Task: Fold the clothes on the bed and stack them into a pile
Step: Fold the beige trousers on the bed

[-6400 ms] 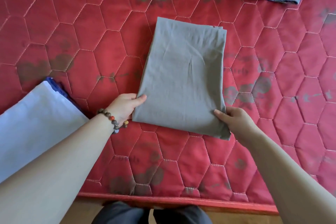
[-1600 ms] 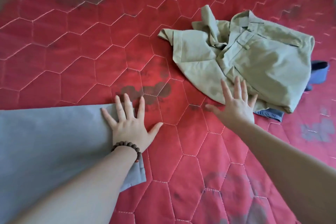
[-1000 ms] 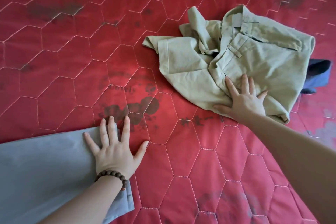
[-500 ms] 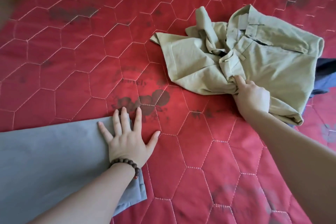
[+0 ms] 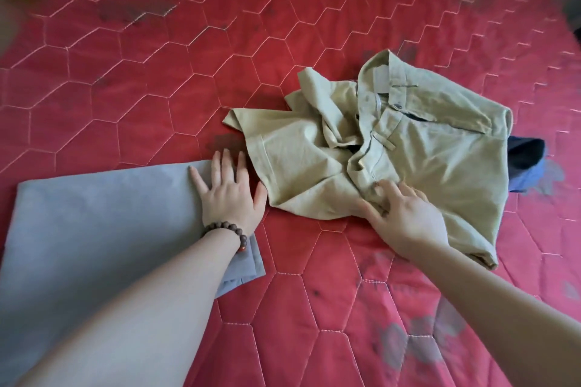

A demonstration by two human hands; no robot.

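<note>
The left hand point(image 5: 229, 198) lies flat, palm down, fingers point(image 5: 227, 163) straight and spread, a bead bracelet point(image 5: 227, 230) on its wrist, forearm bare. To its right, the right hand point(image 5: 405, 220) reaches forward on a bare arm, its fingers curled and gathering cloth.

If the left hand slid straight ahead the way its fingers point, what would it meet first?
Mostly bare red mattress; the left hand lies flat on the grey folded garment, though the khaki shirt sleeve might brush its index finger.
</note>
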